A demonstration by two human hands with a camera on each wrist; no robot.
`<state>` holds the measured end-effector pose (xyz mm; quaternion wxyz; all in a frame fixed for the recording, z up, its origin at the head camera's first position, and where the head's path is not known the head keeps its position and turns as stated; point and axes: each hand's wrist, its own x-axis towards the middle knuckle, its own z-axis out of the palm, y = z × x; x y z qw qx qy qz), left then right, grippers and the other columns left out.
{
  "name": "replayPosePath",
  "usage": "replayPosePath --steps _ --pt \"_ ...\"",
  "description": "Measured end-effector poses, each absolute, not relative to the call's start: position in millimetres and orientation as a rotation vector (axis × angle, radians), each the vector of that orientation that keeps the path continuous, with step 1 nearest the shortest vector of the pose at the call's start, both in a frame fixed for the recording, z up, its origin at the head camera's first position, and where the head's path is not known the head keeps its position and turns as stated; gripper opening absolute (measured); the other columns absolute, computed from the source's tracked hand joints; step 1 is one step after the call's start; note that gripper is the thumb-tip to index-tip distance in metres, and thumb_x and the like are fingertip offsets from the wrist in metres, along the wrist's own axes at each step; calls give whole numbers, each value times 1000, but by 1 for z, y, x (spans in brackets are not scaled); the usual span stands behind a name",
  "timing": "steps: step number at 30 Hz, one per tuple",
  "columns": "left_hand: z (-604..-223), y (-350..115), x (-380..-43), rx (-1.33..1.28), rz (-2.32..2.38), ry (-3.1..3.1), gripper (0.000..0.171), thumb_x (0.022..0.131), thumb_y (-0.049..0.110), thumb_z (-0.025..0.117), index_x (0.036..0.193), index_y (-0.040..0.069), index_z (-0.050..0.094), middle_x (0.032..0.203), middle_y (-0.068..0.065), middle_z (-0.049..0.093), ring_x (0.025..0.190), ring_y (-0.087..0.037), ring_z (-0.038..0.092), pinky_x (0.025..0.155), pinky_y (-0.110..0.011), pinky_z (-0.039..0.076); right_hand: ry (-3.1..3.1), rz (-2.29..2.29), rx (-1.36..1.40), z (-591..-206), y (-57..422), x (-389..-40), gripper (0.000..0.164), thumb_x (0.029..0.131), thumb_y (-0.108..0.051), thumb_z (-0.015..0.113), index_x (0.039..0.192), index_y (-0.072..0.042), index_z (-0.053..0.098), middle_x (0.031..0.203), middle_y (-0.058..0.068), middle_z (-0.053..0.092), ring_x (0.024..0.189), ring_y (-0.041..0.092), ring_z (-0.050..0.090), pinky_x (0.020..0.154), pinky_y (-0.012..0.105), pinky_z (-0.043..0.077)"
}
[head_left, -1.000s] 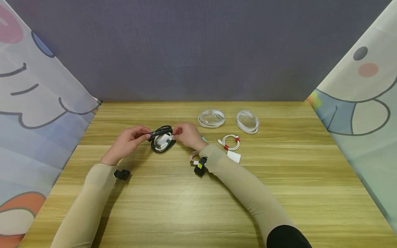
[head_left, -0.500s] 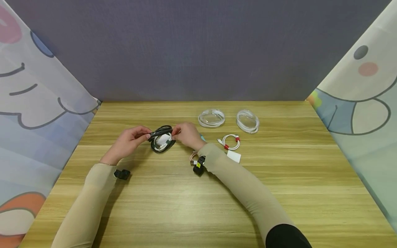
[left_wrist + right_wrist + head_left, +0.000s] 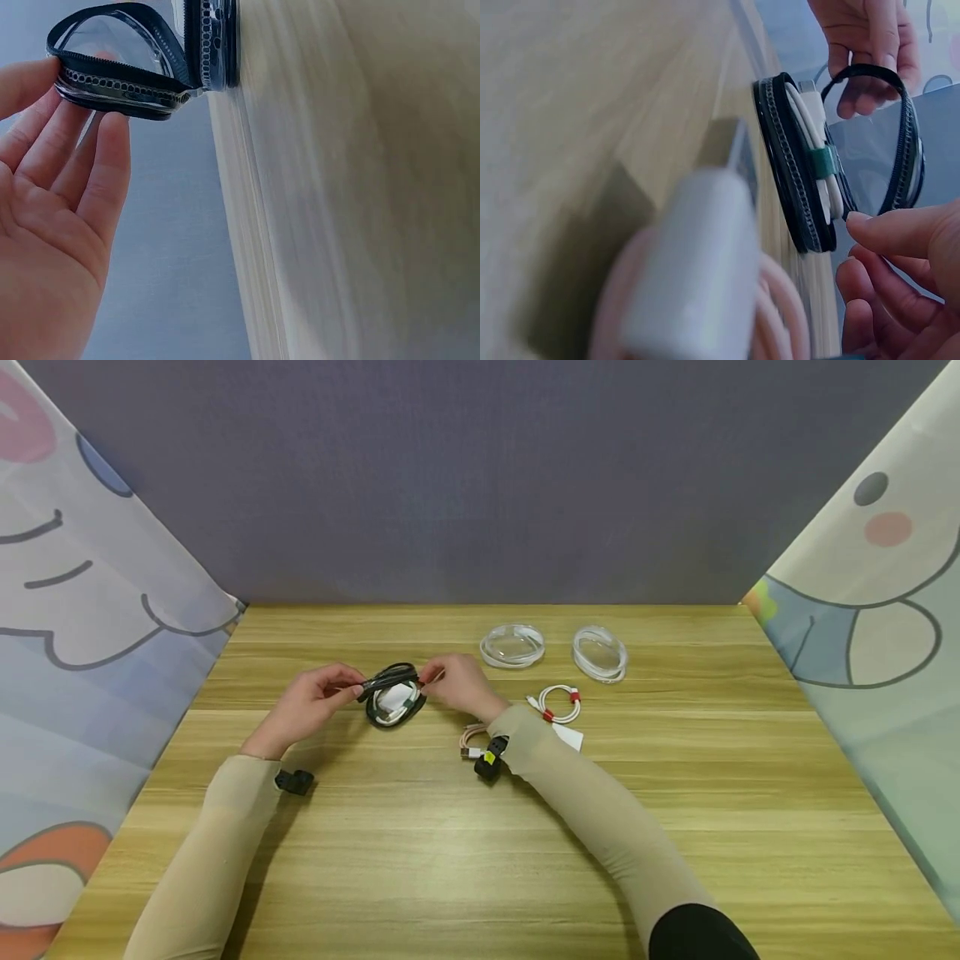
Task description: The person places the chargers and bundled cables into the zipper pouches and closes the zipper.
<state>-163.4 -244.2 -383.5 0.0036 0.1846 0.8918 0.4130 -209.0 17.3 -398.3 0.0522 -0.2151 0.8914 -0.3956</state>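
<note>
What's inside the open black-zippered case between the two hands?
Inside the case sit a coiled white cable with a green tie and a white block showing through the coil. Whatever lies beneath them is covered.

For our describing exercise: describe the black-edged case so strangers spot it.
On the wooden table, look between the left hand and right hand. The round case there holds a white cable; black zip edging sets it apart from the white-rimmed cases.
</note>
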Motion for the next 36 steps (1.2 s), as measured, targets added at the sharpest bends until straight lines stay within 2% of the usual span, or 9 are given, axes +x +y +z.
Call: replayPosePath --steps 6,13,18,24,28,32,36 --pt "-384 -240 -163 643 1251 2783 12 96 16 69 104 8 73 106 -8 72 98 -26 68 79 -27 55 2676 -1279 -621 -399 30 -209 12 87 -7 74 99 -6 76 94 4 74 82 15 66 75 25 49" --pt "-383 -235 -162 685 1165 2727 6 95 17 69 99 15 73 114 -3 70 109 -26 63 84 -43 50 2637 -1369 -583 -393 46 -206 14 90 -5 72 103 -1 74 94 6 72 81 18 65 71 28 52" --pt "-384 -234 -162 750 1137 2684 4 96 18 69 96 16 73 116 -2 69 115 -26 60 91 -47 47 2662 -1353 -576 -393 53 -204 13 91 -8 72 102 -2 74 94 5 72 81 17 65 72 28 51" --pt "-389 -233 -161 831 1122 2655 6 94 11 71 91 14 74 113 -2 69 116 -27 59 99 -48 44 2690 -1329 -578 -393 58 -201 12 91 -10 73 101 -3 74 93 4 72 79 16 64 72 28 50" --pt "-390 -231 -159 874 1056 2695 6 92 10 72 90 14 76 113 -1 69 115 -27 59 92 -47 46 2686 -1328 -582 -391 60 -199 12 91 -11 73 101 -3 74 94 4 72 79 16 64 72 28 50" --pt "-389 -228 -158 893 1002 2732 6 90 9 74 89 15 75 114 -1 69 112 -25 60 79 -42 46 2678 -1341 -585 -389 62 -197 13 91 -9 72 101 -2 74 95 5 72 81 17 65 73 29 51" --pt "-388 -226 -158 952 983 2760 10 88 7 77 93 14 73 114 -3 69 108 -25 61 80 -42 48 2679 -1347 -603 -389 64 -196 11 91 -8 72 100 -1 74 95 6 72 81 17 65 73 29 51"
